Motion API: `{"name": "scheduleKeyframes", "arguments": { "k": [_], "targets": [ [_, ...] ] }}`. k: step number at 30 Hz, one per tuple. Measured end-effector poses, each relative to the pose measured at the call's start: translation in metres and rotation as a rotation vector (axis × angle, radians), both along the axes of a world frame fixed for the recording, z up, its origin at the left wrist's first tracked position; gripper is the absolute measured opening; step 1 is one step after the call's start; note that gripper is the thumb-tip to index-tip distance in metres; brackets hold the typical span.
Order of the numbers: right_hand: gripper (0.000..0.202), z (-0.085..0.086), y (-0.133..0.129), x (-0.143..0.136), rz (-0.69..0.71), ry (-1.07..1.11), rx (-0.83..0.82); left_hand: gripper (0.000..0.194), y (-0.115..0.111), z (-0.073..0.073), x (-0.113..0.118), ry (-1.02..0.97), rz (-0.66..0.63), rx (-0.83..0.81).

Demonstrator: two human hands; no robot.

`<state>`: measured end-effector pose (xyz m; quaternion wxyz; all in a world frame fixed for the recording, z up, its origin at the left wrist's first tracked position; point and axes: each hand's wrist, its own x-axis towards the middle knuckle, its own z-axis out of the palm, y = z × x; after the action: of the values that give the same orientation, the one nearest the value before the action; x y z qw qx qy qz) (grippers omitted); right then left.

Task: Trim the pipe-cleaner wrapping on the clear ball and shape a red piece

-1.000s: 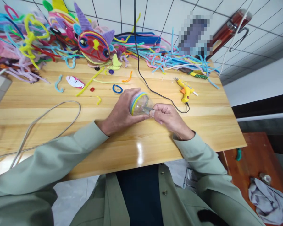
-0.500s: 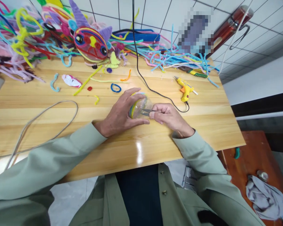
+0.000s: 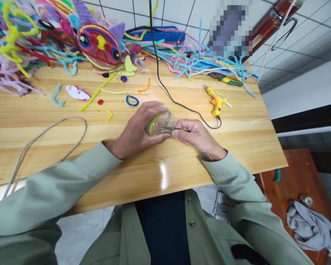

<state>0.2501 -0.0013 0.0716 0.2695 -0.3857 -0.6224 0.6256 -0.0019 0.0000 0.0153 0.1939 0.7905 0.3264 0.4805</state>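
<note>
My left hand is curled around a clear plastic dome-like piece, with fingers over its top and the thumb along its lower side. Yellow and blue fuzzy trim runs along the piece's left edge. Between the thumb and fingers of my right hand is a small pair of scissors, its handles hidden in the grip. The pointed blades aim left, against the near right side of the plastic; whether they pierce it I cannot tell. A blue pipe-cleaner ring lies just beyond my left hand.
A yellow glue gun lies to the right, its black cord crossing behind my hands. Pipe cleaners and a decorated fish-like figure line the back. A grey cable loops at left; a red flask stands far right.
The scissor blades, spread apart before, are now closer together. My left hand and the plastic piece have shifted slightly left, and the whole view has moved a little.
</note>
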Motion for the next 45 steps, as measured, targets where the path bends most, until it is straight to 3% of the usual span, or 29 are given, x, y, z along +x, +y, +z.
{"name": "scheduleKeyframes", "arguments": {
  "k": [12, 24, 31, 40, 45],
  "targets": [
    [0.049, -0.014, -0.01, -0.016, -0.156, 0.132, -0.028, 0.062, -0.002, -0.004, 0.0, -0.005, 0.074, 0.041],
    [0.046, -0.004, -0.001, -0.006, -0.039, 0.035, -0.053, 0.079, 0.005, -0.009, -0.001, -0.068, 0.007, 0.051],
    [0.047, -0.011, -0.005, -0.012, -0.126, 0.067, -0.001, 0.066, 0.001, -0.007, 0.003, -0.057, 0.05, 0.005],
    [0.061, -0.024, -0.01, -0.022, -0.229, 0.125, 0.017, 0.068, 0.001, -0.01, 0.002, -0.068, 0.095, -0.012],
    [0.056, -0.023, -0.005, -0.017, -0.166, 0.151, -0.052, 0.075, 0.003, -0.013, 0.002, -0.081, 0.112, 0.01]
  ]
}}
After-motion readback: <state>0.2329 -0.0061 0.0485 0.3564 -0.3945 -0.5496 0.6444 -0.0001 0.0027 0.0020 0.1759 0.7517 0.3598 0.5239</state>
